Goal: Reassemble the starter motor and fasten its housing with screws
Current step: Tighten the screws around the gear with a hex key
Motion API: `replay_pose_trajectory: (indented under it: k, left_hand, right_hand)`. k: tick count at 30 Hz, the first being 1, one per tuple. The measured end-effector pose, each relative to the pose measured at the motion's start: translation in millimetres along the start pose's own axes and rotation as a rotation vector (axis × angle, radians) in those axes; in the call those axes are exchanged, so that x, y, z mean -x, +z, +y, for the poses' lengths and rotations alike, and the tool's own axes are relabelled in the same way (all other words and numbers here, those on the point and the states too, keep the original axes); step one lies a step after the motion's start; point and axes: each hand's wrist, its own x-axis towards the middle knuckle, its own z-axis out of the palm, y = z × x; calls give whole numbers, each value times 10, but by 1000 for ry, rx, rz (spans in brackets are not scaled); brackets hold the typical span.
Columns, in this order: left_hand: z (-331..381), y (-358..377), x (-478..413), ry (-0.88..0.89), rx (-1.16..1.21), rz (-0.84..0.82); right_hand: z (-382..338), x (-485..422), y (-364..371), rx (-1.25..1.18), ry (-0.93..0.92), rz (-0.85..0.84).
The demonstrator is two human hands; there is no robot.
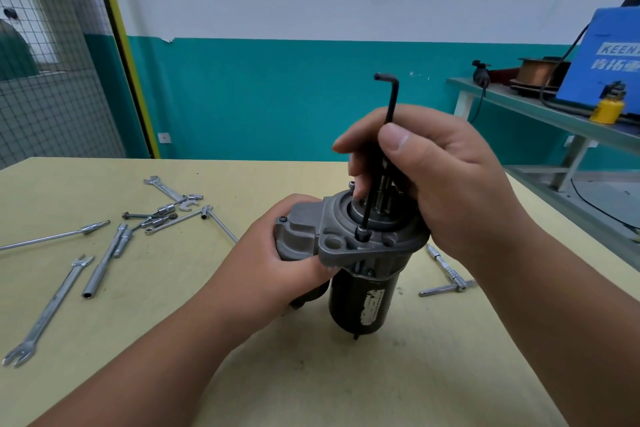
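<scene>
The starter motor [363, 298] stands upright on the yellow table [311, 374], black cylindrical body down and grey cast nose housing [341, 243] on top. My left hand [277, 260] wraps the grey solenoid side of the housing. My right hand [440, 177] grips a black L-shaped hex key [389, 107] held nearly upright. Its lower tip sits in a socket-head screw [363, 234] on the housing flange. Another screw head [284, 218] shows at the housing's left corner.
Several spanners, sockets and extension bars lie scattered on the left of the table [114, 243]. A T-handle wrench [446, 270] lies right of the motor. A side bench [540, 107] at the right holds a blue machine, a wire spool and a yellow oil can.
</scene>
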Motion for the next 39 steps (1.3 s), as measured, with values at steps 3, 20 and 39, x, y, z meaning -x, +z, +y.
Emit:
replay_pose_trajectory:
  k: [3, 20, 39]
  left_hand:
    - [11, 5, 1, 3, 7, 2]
    - [-13, -8, -2, -8, 28, -8]
    - [1, -9, 2, -9, 21, -13]
  right_hand:
    - [-2, -5, 29, -11, -21, 15]
    - [12, -8, 18, -23, -6, 15]
    - [-8, 0, -5, -84, 29, 45]
